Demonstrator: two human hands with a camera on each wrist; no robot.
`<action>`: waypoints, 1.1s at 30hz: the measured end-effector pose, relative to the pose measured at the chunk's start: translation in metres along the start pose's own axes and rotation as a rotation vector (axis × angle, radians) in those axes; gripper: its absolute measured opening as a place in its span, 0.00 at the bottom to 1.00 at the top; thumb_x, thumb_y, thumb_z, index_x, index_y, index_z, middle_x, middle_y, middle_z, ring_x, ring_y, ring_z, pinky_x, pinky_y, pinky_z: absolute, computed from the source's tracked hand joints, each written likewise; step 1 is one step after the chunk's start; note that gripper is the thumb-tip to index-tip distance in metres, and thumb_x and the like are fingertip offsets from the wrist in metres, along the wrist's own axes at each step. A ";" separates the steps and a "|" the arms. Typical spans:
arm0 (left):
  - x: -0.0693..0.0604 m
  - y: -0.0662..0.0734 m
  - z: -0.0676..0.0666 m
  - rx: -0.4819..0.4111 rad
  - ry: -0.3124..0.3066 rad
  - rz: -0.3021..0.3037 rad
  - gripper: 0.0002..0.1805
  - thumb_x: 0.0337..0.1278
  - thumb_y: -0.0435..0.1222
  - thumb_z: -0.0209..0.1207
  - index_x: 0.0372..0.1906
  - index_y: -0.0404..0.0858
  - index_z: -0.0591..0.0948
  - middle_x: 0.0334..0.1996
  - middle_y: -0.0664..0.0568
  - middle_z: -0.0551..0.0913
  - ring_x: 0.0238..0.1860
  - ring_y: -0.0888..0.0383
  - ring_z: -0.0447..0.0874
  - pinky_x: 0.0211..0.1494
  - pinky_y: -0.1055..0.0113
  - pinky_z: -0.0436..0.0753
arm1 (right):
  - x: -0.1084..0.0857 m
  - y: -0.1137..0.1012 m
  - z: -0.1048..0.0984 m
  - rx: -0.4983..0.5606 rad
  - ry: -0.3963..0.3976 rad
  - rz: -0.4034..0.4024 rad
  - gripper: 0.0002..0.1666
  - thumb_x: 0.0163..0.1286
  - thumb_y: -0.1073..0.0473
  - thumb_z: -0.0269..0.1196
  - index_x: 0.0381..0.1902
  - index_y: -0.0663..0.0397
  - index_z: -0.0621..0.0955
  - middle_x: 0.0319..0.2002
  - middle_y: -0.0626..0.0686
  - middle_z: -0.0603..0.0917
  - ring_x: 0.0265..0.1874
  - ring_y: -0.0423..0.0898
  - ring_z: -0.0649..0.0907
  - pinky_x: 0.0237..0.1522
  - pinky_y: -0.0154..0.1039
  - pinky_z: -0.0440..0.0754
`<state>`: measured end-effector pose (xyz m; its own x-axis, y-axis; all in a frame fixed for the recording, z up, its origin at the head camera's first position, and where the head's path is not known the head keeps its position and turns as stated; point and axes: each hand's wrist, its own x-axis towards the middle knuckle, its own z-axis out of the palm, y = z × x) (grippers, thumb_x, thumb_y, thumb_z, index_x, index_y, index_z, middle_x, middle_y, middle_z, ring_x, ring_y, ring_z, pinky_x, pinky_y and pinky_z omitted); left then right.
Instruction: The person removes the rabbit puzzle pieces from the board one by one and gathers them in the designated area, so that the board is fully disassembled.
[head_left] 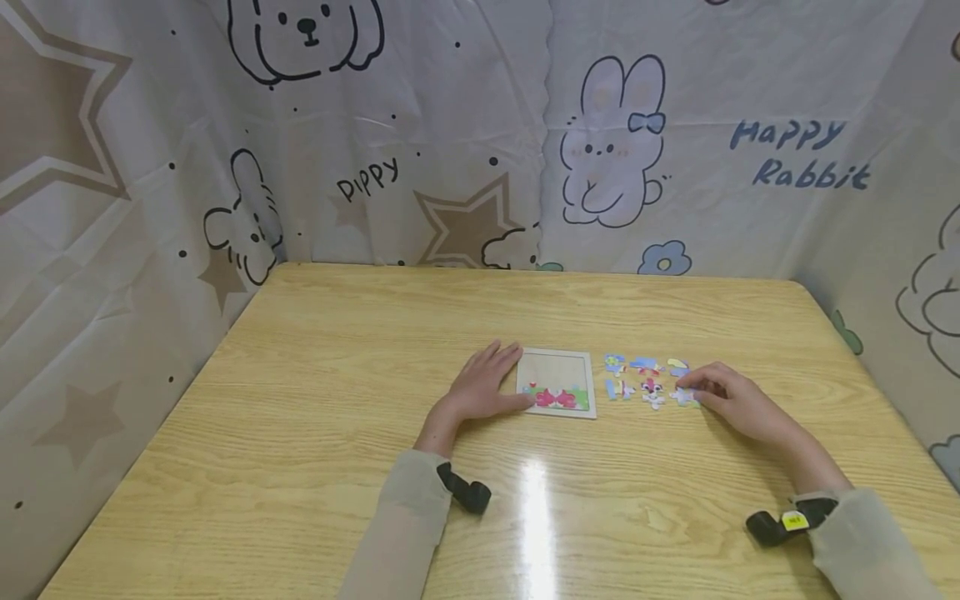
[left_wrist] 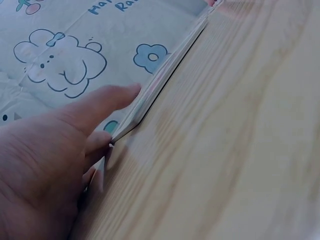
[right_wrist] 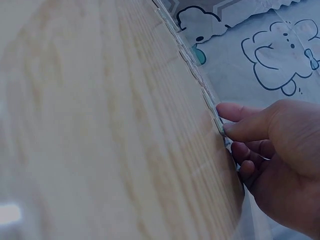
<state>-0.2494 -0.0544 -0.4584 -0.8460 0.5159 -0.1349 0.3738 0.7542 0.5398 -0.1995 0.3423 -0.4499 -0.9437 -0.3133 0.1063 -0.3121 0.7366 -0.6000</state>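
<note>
A square puzzle tray (head_left: 556, 353) with a pale raised rim lies flat on the table. Along its bottom, fitted pieces (head_left: 557, 398) show green and pink-red. My left hand (head_left: 483, 385) spreads at the tray's left side, its thumb on the lower left corner and its fingertips by the upper left one. In the left wrist view, the thumb (left_wrist: 117, 95) reaches over the tray's edge. To the tray's right, loose puzzle pieces (head_left: 651, 392) lie in two rows. My right hand (head_left: 738, 402) pinches the lower right puzzle piece (head_left: 682, 396) between thumb and index finger, at table level.
The wood-grain table (head_left: 337, 358) extends widely around the tray and pieces. Behind and beside it hangs a pale printed cloth (head_left: 465, 108) with cartoon animals and stars. A black strapped device sits on each wrist.
</note>
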 end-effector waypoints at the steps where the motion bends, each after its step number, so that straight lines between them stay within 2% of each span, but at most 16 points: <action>1: 0.000 -0.001 0.000 -0.007 -0.004 0.002 0.49 0.58 0.59 0.58 0.78 0.46 0.52 0.80 0.55 0.49 0.81 0.52 0.37 0.83 0.51 0.41 | 0.000 0.000 0.000 0.002 0.000 0.001 0.13 0.71 0.71 0.55 0.50 0.61 0.81 0.44 0.57 0.79 0.34 0.30 0.67 0.32 0.27 0.69; 9: -0.003 0.000 -0.006 -0.047 -0.037 0.014 0.52 0.54 0.56 0.63 0.79 0.45 0.51 0.80 0.56 0.47 0.82 0.53 0.35 0.84 0.52 0.39 | 0.001 -0.001 0.000 0.008 0.023 0.019 0.12 0.72 0.68 0.56 0.51 0.60 0.81 0.46 0.57 0.79 0.36 0.28 0.69 0.34 0.25 0.71; 13: -0.003 0.000 -0.006 -0.043 -0.037 0.018 0.52 0.54 0.56 0.64 0.79 0.46 0.50 0.80 0.57 0.47 0.82 0.53 0.35 0.84 0.52 0.39 | 0.004 -0.009 0.002 0.013 0.057 0.041 0.12 0.72 0.64 0.58 0.52 0.59 0.80 0.48 0.58 0.80 0.38 0.23 0.71 0.38 0.22 0.72; 16: -0.003 -0.001 -0.005 -0.049 -0.036 0.021 0.52 0.54 0.55 0.64 0.79 0.46 0.51 0.80 0.57 0.48 0.82 0.53 0.34 0.84 0.53 0.38 | 0.010 -0.017 0.005 0.027 0.047 0.054 0.13 0.72 0.62 0.59 0.52 0.59 0.80 0.48 0.58 0.80 0.39 0.21 0.72 0.40 0.22 0.74; 21: -0.003 -0.003 -0.005 -0.052 -0.039 0.019 0.52 0.54 0.55 0.64 0.79 0.47 0.51 0.80 0.59 0.47 0.81 0.53 0.33 0.84 0.53 0.37 | 0.022 -0.034 0.017 0.072 0.005 0.066 0.14 0.71 0.59 0.61 0.51 0.58 0.80 0.48 0.57 0.80 0.40 0.25 0.75 0.41 0.24 0.76; 27: -0.003 -0.002 -0.005 -0.058 -0.036 0.023 0.52 0.54 0.55 0.65 0.79 0.46 0.51 0.80 0.58 0.48 0.82 0.52 0.34 0.84 0.53 0.38 | 0.040 -0.048 0.035 0.130 -0.040 0.016 0.15 0.69 0.59 0.63 0.51 0.60 0.80 0.45 0.57 0.80 0.38 0.33 0.76 0.40 0.26 0.77; 33: -0.003 -0.001 -0.006 -0.067 -0.035 0.023 0.52 0.54 0.55 0.65 0.78 0.46 0.51 0.80 0.57 0.48 0.82 0.52 0.34 0.84 0.53 0.38 | 0.054 -0.064 0.050 0.142 -0.093 -0.029 0.15 0.69 0.58 0.63 0.51 0.58 0.80 0.46 0.56 0.80 0.40 0.40 0.76 0.41 0.28 0.77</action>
<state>-0.2496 -0.0592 -0.4542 -0.8233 0.5474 -0.1497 0.3657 0.7135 0.5976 -0.2249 0.2483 -0.4460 -0.9184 -0.3918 0.0552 -0.3140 0.6367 -0.7043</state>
